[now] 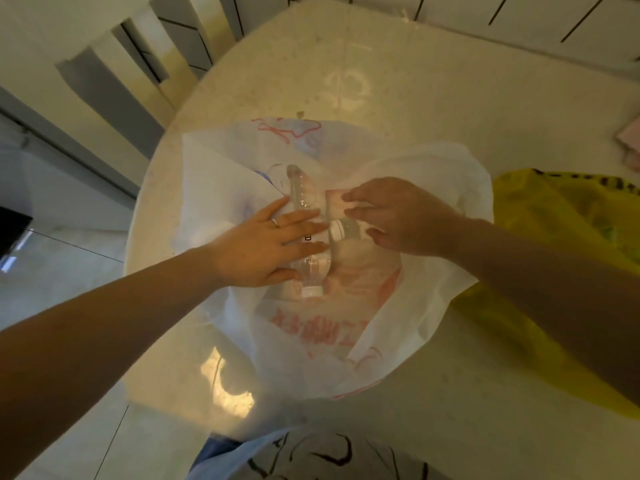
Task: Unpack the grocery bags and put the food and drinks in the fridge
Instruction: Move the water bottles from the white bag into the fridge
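Fingers of left hand point(263, 244) flat on clear bottle point(300, 192); right hand point(401, 216) fingers curled round second bottle point(341, 230); two bottles inside white bag point(433, 188); yellow bag point(554, 230) at 3 o'clock on bench point(450, 81).

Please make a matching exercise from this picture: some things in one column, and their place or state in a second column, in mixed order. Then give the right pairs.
Things:
1. left hand
2. right hand
3. yellow bag
4. white bag

States:
A. lies at the right of the table
B. spread open, with bottles inside
C. flat on a clear bottle
D. fingers around a second bottle

Pairs: 1-C, 2-D, 3-A, 4-B
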### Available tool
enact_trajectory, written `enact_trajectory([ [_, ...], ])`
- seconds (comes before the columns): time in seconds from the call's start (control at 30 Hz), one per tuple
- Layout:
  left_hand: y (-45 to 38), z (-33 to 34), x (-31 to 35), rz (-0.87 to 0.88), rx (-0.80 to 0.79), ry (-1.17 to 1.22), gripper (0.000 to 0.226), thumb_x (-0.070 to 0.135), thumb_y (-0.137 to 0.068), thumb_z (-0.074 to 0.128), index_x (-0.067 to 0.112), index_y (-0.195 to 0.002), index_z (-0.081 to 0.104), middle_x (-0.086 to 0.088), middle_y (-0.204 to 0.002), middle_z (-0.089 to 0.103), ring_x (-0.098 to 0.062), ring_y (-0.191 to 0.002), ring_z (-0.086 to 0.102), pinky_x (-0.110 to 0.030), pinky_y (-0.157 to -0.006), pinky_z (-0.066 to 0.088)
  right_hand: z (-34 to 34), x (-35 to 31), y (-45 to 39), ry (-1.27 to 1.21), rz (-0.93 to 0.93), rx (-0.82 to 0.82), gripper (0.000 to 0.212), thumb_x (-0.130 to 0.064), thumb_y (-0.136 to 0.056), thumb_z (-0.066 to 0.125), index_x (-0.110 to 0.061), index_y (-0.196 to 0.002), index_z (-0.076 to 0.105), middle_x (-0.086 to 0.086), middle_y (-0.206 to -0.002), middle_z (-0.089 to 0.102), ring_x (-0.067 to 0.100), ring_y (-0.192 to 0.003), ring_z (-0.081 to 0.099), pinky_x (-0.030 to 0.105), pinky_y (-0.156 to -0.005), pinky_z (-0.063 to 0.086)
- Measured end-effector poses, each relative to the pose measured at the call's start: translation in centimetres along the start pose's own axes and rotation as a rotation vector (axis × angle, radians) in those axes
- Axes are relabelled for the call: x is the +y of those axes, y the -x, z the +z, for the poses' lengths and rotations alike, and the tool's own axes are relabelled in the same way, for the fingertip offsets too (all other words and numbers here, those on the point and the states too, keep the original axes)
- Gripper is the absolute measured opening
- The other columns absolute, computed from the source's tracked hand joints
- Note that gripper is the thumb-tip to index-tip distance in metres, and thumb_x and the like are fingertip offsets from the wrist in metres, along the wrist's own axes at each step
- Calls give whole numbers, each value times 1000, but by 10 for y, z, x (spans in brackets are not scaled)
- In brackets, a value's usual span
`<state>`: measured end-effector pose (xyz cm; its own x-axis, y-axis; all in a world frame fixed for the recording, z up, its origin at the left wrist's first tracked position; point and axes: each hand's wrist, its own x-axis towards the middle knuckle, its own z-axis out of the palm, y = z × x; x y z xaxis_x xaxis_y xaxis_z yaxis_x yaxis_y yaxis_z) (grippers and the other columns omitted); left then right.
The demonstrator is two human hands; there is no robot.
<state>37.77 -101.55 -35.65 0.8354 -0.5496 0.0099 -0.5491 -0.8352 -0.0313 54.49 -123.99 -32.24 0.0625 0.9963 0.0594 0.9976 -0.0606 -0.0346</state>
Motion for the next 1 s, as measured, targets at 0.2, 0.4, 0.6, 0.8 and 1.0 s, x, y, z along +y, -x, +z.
enact_trajectory([
  [0.2, -6, 0, 0, 48, -14, -123, 69, 38, -68, 80, 23, -129, 53, -5, -144, 44, -28, -134, 38, -52, -110, 17, 7, -5, -2, 86, 239, -370, 78, -33, -72, 77, -20, -139, 41, 12, -142, 43, 30, -129, 41, 48, -110, 21],
  [0.4, -15, -3, -4, 100, 5, -156, 76, 41, -57, 86, 27, -125, 54, 1, -133, 55, -24, -128, 47, -60, -105, 28, 5, -1, 4, 140, 213, -254, 83, -30, -39, 92, -19, -116, 63, 13, -101, 67, 30, -91, 65, 58, -95, 39],
  [0.6, -14, -13, 1, 20, 150, -66, 60, 48, -82, 62, 21, -133, 44, -1, -136, 52, -26, -130, 44, -61, -107, 26, -20, 7, 18, 70, 283, -59, 80, -30, -53, 88, -18, -124, 54, 9, -115, 62, 28, -109, 59, 56, -101, 32],
  [0.8, -21, -46, 20, -389, 300, 434, 69, 60, -84, 48, 21, -139, 37, 3, -140, 47, -11, -130, 40, -47, -115, 17, -57, 1, 28, -264, 518, 196, 75, -28, -59, 86, -14, -124, 51, 6, -121, 59, 28, -110, 54, 38, -97, 36],
  [1.0, -23, -74, 48, -697, 485, 1040, 53, 48, -75, 66, 48, -122, 40, 30, -118, 53, 10, -107, 52, -8, -88, 41, -72, -13, 35, -656, 703, 341, 78, -20, -60, 86, -9, -124, 43, -4, -114, 53, 10, -102, 53, 23, -86, 43],
])
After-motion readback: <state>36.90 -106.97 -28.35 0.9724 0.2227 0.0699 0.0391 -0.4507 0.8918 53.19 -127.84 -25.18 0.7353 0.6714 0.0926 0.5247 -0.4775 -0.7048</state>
